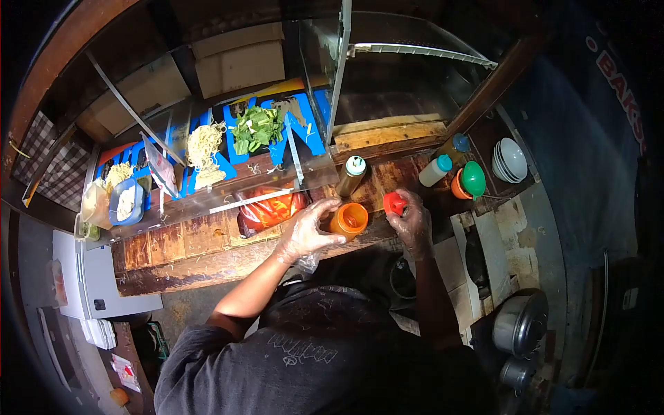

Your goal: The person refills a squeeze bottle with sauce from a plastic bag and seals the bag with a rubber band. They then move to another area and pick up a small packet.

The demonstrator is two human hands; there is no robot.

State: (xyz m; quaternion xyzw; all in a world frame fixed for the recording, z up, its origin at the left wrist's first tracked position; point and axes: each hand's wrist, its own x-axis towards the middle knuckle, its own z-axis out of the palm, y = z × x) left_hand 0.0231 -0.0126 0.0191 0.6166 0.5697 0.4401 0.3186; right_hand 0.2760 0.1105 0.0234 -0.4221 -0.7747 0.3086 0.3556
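Note:
My left hand [309, 230], in a clear plastic glove, curves its thumb and fingers around the left side of an orange squeeze bottle [341, 227]. The bottle has no lid on, and its round mouth faces up. A red bottle cap [395, 203] is pinched in the fingers of my gloved right hand [413, 225], just to the right of the bottle and apart from it. Behind the orange bottle stands a squeeze bottle with a pale top [355, 167]. A red and orange plastic packet [271, 211] lies on the wooden counter left of it.
Noodles [205, 153] and chopped greens [257, 128] lie in the glass case. A blue tub [127, 202] is at its left end. At right are a teal-capped bottle [436, 170], a green strainer or funnel [473, 180], stacked white bowls [510, 160] and metal pots [520, 325].

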